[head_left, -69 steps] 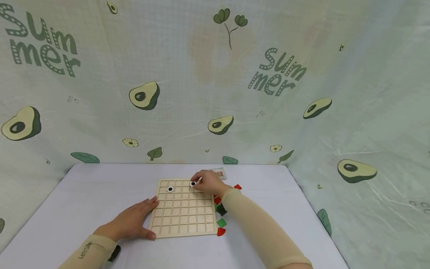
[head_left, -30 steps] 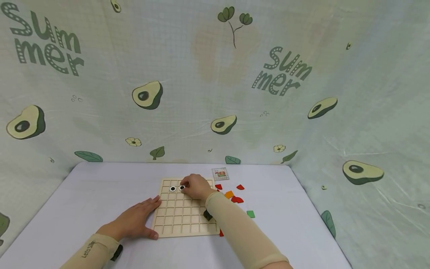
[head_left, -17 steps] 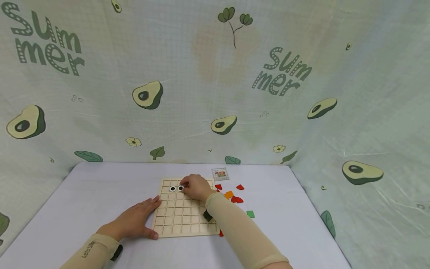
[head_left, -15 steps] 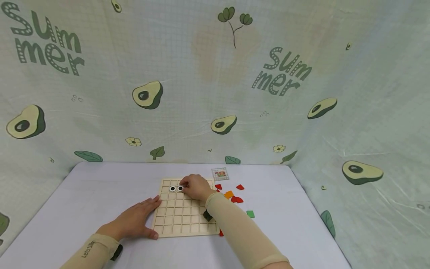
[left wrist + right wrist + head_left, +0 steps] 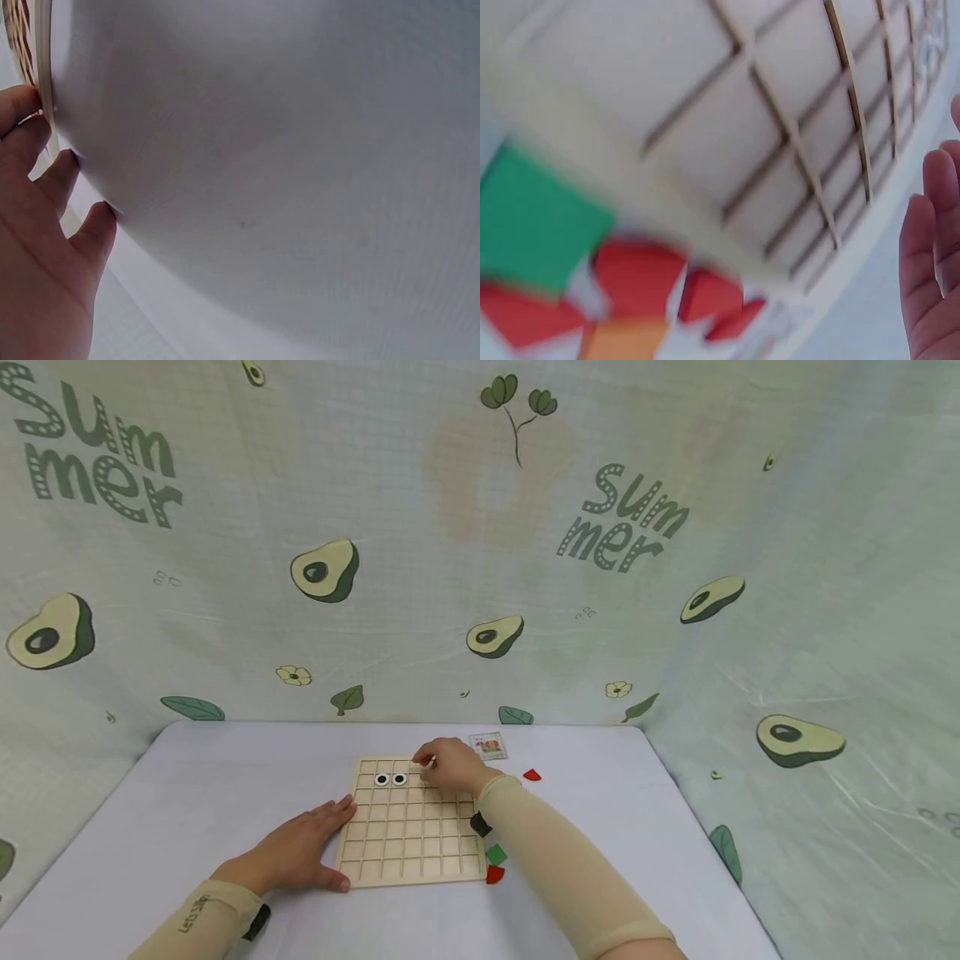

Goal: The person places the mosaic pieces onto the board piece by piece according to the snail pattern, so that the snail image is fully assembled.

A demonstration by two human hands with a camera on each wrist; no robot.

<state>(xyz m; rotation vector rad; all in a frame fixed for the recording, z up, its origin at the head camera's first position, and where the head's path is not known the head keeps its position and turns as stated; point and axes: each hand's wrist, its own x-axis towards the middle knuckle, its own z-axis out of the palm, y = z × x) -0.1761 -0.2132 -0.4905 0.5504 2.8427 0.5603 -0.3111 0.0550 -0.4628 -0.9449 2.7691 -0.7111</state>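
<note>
A pale wooden grid board [image 5: 412, 831] lies on the white table. Two white tiles with black dots, like eyes, sit side by side in its second row: a left eye tile [image 5: 382, 779] and a right eye tile [image 5: 399, 779]. My left hand [image 5: 296, 847] rests at the board's left side, fingers extended against the edge and thumb near the lower left corner. Over the board's far right part hovers my right hand [image 5: 455, 767], fingers loosely bent with nothing visible in them. In the right wrist view its fingers [image 5: 919, 255] appear relaxed beside the board's edge.
Along the board's right side lie a green tile [image 5: 496, 855], a red quarter-round tile [image 5: 495, 875] and, partly hidden by the right arm, several others, including an orange tile [image 5: 626, 341]. Another red tile [image 5: 532, 775] lies farther right. A small picture card [image 5: 488, 745] lies behind the board.
My right hand carried the second eye tile left, set it beside the first, let it go and has drawn back to the right. My left hand has stayed at the board's edge.
</note>
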